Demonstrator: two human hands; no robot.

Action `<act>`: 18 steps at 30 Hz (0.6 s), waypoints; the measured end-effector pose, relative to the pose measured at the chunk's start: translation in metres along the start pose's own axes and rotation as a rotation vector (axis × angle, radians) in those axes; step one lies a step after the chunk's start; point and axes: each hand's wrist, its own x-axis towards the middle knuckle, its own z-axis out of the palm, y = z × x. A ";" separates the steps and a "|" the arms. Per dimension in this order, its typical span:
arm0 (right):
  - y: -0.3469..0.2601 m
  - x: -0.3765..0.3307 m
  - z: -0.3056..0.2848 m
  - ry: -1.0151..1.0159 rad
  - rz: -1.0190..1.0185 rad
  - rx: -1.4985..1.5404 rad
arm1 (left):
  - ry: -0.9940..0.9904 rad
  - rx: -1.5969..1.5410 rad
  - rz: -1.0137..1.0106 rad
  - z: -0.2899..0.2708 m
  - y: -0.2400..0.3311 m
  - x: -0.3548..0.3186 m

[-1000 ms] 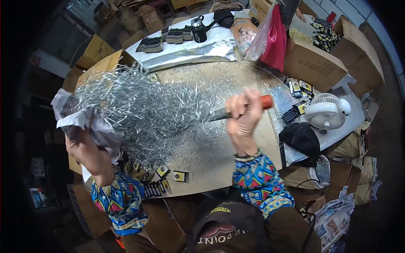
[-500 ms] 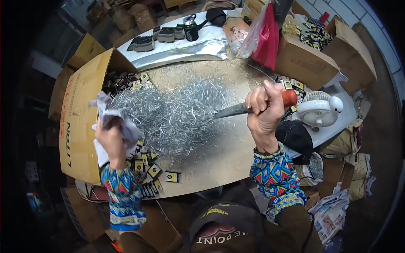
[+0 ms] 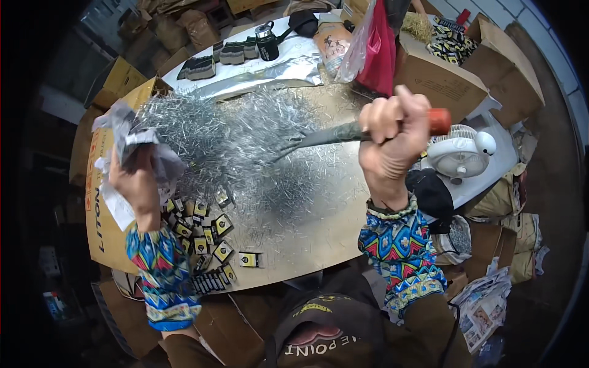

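My right hand [image 3: 392, 132] is wrapped around a hand fork [image 3: 331, 134] with a dark grey shaft and a red handle end. Its prongs, partly hidden, reach into a heap of thin silvery metal pins [image 3: 239, 138] on the table; part of the heap is smeared by motion. Closed round a crumpled piece of whitish-grey paper [image 3: 165, 162] is my left hand [image 3: 132, 187], at the heap's left side beside the cardboard box [image 3: 101, 214]. Small black-and-yellow boxes [image 3: 208, 236] lie below the heap, and one [image 3: 248, 260] lies apart to their right.
A white fan [image 3: 460, 153] and a black cap [image 3: 429, 193] are on the right. Open cartons [image 3: 442, 86] holding small packs stand at the back right, near a pink bag [image 3: 379, 55]. A dark flask [image 3: 266, 42] stands at the back. Another person's hand [image 3: 419, 7] shows there.
The hand fork has drawn back and up, showing its prongs, and the pins have been raised and spread. My left hand has moved left with the paper, uncovering more small boxes.
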 end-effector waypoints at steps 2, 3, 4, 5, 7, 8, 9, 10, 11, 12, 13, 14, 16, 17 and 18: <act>0.000 0.008 -0.001 -0.046 -0.011 0.142 | 0.044 0.089 0.090 0.010 0.005 0.010; 0.011 0.015 -0.006 -0.099 -0.051 0.057 | 0.004 0.274 -0.095 0.014 0.012 0.021; 0.013 0.013 0.005 -0.058 -0.049 -0.006 | -0.010 0.126 -0.101 0.013 0.005 0.032; 0.011 0.012 0.017 -0.018 -0.048 -0.070 | -0.023 -0.023 -0.106 0.011 -0.002 0.039; 0.003 0.014 0.017 0.009 -0.051 0.022 | 0.015 -0.017 0.185 0.023 -0.007 0.028; 0.009 0.024 0.012 -0.001 -0.066 0.063 | 0.042 0.053 0.215 0.033 -0.008 0.031; 0.013 0.033 0.004 -0.006 -0.075 0.090 | -0.053 0.165 -0.138 0.038 0.001 0.036; 0.019 0.036 0.016 -0.003 -0.074 0.000 | -0.044 0.089 -0.110 0.037 -0.008 0.047; 0.020 0.033 0.026 -0.019 -0.062 -0.088 | -0.036 0.013 -0.080 0.034 -0.018 0.055; 0.021 0.031 0.028 -0.016 -0.086 -0.071 | -0.026 0.004 0.008 0.041 -0.020 0.046; 0.021 0.031 0.027 -0.013 -0.113 -0.059 | -0.018 -0.010 0.094 0.050 -0.021 0.035; 0.025 0.038 0.023 -0.014 -0.120 -0.069 | -0.091 -0.021 0.169 0.058 -0.032 0.036; 0.032 0.051 0.025 -0.033 -0.083 -0.002 | -0.083 0.190 0.066 0.067 -0.041 0.049; 0.033 0.050 0.024 -0.082 -0.126 -0.137 | -0.083 0.150 0.021 0.071 -0.047 0.050; 0.033 0.047 0.027 -0.048 -0.134 -0.169 | -0.077 0.139 0.059 0.077 -0.051 0.043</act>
